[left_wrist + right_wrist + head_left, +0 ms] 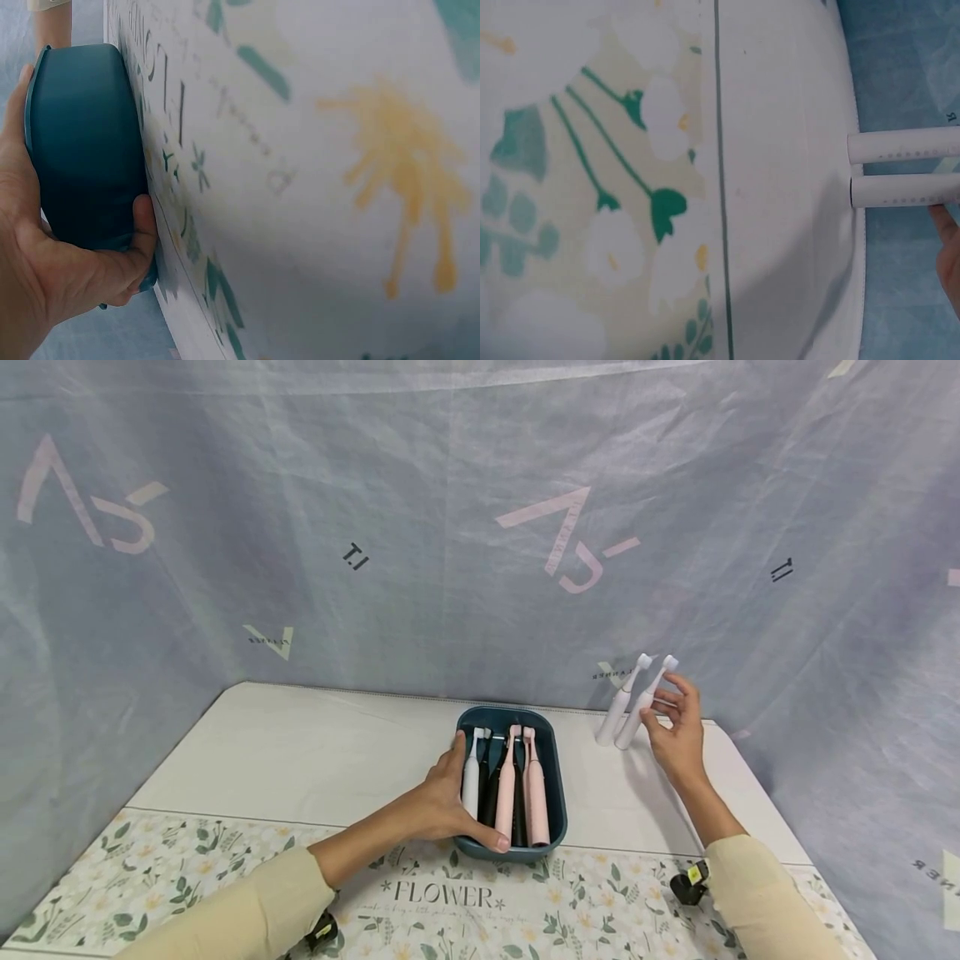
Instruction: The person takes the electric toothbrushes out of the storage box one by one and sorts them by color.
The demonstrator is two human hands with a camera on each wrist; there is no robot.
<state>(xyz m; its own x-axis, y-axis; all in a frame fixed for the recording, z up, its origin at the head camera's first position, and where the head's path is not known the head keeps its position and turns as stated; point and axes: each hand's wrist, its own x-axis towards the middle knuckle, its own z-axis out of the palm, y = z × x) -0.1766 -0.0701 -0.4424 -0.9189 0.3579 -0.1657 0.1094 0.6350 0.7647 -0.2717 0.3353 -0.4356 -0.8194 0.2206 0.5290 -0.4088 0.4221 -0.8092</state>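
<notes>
My left grip (444, 793) holds the dark teal container (534, 854), just below the centre of the frame, fingers along its left rim and thumb over the near one. Inside lie one white toothbrush (471, 787) at the left, black toothbrushes (491, 797) in the middle, and pink toothbrushes (537, 802) at centre and right, heads toward the top of the frame. Right of centre, my right grip (678, 731) is narrow, curled about the right-hand white toothbrush (632, 729); the right wrist view crops most of it, so I can't judge how firmly. The left-hand white toothbrush (617, 712) stands just beside it, both upright on the tabletop (337, 760) near its back edge. A floral print (444, 894) reading FLOWER crosses the bottom of the frame; a grey-blue curtain (442, 527) hangs behind.
</notes>
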